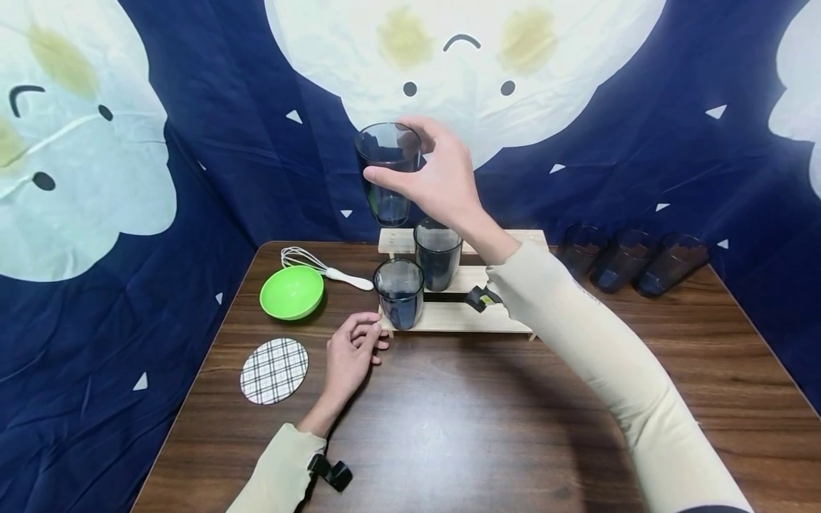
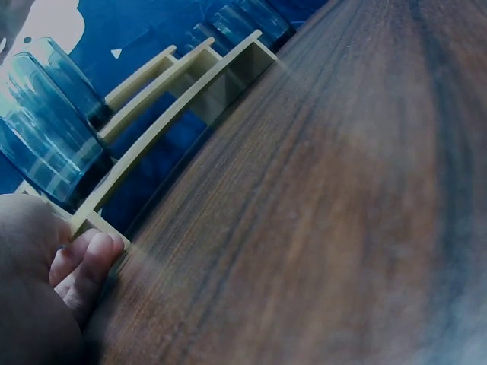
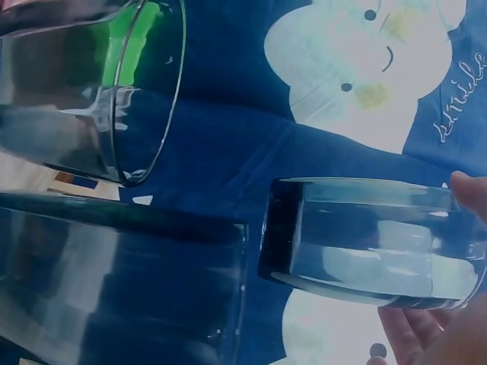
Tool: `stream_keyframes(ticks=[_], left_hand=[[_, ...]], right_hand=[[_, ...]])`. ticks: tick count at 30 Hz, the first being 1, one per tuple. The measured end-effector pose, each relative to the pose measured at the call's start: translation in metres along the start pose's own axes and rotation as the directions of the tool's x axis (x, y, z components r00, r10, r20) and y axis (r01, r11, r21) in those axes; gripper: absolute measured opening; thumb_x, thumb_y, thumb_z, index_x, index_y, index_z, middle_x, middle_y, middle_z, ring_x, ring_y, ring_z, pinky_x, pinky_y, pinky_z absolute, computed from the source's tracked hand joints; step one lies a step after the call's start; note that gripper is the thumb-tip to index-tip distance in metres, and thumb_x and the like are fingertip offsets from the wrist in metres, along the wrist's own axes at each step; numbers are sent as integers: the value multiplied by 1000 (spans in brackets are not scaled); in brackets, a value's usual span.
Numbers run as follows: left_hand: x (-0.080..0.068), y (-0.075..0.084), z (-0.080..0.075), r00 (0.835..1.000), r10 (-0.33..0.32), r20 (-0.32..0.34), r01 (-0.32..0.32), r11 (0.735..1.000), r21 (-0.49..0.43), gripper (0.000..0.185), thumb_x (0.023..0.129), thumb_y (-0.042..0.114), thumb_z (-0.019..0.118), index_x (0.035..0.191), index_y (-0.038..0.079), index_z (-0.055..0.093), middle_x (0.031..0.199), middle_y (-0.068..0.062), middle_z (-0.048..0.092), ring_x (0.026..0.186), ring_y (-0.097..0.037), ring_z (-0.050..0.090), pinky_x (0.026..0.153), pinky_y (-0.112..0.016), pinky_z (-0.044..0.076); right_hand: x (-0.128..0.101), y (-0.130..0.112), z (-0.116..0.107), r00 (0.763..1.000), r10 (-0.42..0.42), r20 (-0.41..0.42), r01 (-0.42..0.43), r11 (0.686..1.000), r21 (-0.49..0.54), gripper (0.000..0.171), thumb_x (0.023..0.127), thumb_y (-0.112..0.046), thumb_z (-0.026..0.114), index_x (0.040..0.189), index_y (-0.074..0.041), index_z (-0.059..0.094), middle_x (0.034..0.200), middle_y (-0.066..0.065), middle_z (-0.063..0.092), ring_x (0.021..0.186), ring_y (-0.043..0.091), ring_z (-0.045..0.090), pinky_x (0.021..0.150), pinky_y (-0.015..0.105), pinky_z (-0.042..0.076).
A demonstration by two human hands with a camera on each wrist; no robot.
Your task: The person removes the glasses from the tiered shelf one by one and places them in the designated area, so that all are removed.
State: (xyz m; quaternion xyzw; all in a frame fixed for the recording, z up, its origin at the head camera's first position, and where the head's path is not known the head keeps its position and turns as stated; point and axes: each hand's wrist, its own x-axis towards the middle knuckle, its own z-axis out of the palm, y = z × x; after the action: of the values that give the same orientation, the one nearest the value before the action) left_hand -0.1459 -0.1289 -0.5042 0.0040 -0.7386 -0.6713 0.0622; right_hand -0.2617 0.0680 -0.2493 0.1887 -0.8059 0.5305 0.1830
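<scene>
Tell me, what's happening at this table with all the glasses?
A person's right hand holds a dark tinted glass in the air above a stepped wooden rack. Two more glasses stand on the rack. The left hand rests on the wooden table, fingertips at the rack's front corner. A green bowl, a whisk and a checked coaster lie to the left.

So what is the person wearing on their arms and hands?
Both arms wear long cream-coloured sleeves that end at the wrists. The left hand and right hand are bare, with no gloves. A small black strap with a clip sits at each wrist, the right one with a bit of yellow.
</scene>
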Motion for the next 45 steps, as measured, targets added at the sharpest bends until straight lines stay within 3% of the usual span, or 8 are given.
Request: stream_keyframes(ticks=[6,10,18,28,35,45], left_hand=[[0,-1,0,1000,4,1,-4,1000,1,17,110,5,70,125,-2,72,100,-26,81,72,-15,79,51,-28,66],[1,-1,0,1000,3,-2,-3,1000,-8,18,109,4,70,125,-4,71,99,-27,80,71,-14,79,50,-28,66],[3,-2,0,1000,-10,1,10,1000,-14,17,110,3,69,125,-3,71,99,-27,80,71,-12,78,51,-27,65],[3,-2,1,1000,0,1,0,1000,-14,17,110,4,69,125,-6,70,99,-29,79,71,-12,78,50,-26,65],[2,-1,-1,1000,5,-1,-5,1000,-18,18,110,4,69,125,-7,70,100,-30,79,71,-13,78,50,-27,65],[3,0,-2,1000,26,-7,-26,1000,-13,17,109,3,70,124,-6,70,98,-29,79,71,-13,79,50,-28,65]], right_hand=[[-5,-4,-5,997,-57,-50,59,997,48,72,82,-31,99,145,-8,70,120,4,72,106,15,64,106,26,52],[-9,-6,-10,992,-92,-81,96,995,41,72,82,-31,99,143,-7,71,119,6,71,107,15,65,107,23,50],[-22,-4,-17,984,-79,-157,85,996,34,67,82,-33,97,140,-10,73,120,5,71,109,14,64,105,24,51],[-40,-4,-28,961,-123,-249,132,991,21,61,80,-33,97,134,-14,77,115,4,70,108,13,63,97,25,49],[-58,-8,-36,945,-185,-271,195,981,9,63,78,-30,99,134,-11,78,115,5,70,108,13,62,95,27,51],[-77,-4,-52,936,-210,-281,224,975,16,64,76,-32,98,133,-9,78,109,3,68,103,15,62,93,27,50]])
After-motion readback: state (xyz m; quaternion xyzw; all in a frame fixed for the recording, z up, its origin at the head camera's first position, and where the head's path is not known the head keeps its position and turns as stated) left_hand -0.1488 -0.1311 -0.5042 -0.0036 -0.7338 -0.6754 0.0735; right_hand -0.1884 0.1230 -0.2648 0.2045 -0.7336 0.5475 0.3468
